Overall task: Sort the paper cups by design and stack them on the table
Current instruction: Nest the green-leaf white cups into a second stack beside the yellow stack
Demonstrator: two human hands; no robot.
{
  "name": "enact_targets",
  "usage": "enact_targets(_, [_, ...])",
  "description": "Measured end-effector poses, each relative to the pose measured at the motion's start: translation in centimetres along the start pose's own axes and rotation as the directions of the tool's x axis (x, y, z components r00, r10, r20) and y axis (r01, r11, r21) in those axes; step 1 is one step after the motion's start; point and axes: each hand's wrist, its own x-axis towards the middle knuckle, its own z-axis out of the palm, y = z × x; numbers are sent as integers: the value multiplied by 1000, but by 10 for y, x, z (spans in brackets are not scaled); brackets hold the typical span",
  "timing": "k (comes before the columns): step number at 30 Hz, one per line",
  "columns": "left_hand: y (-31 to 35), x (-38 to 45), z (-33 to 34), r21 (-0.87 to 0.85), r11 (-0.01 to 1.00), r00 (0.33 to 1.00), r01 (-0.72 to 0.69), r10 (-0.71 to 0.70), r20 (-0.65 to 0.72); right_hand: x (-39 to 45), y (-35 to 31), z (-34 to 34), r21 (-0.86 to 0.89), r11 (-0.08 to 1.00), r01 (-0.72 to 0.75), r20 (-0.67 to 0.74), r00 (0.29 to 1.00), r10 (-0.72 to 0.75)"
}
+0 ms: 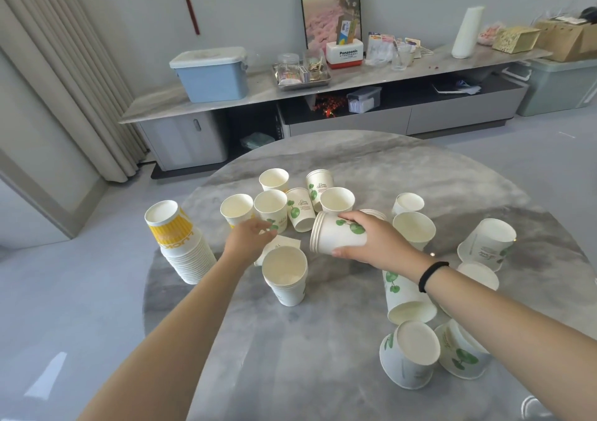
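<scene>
My right hand grips a short stack of green-leaf paper cups, held sideways with the rims facing left. My left hand reaches among upright cups, fingers apart, holding nothing I can see. A tall upside-down stack of yellow-striped cups leans at the table's left edge. An upright stack of white cups stands just below my left hand. Loose green-leaf cups lie tipped and upside down on the right of the round grey table.
A white card lies flat under my left hand. Behind the table a long low cabinet carries a blue lidded box, a tray, glasses and cartons. Grey floor surrounds the table.
</scene>
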Motion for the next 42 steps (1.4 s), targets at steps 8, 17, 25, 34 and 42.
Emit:
enact_targets(8, [-11,9,6,-309,947,993,84,-104,-52,1,1,5,15,999,-32,4,999,32])
enact_targets(17, [33,-13,-16,-498,856,990,-139,124,-63,7,-7,3,74,997,2,-99,995,5])
enact_targets(25, [48,-3,4,-453,883,990,-120,143,16,31,-23,10,56,998,33,-74,997,-29])
enact_targets(34, [19,53,6,450,869,976,-204,218,22,55,-13,11,-125,989,-79,-69,995,71])
enact_targets(42, [33,56,-17,-151,967,979,-203,201,-30,62,-19,15,-16,998,-68,-100,993,66])
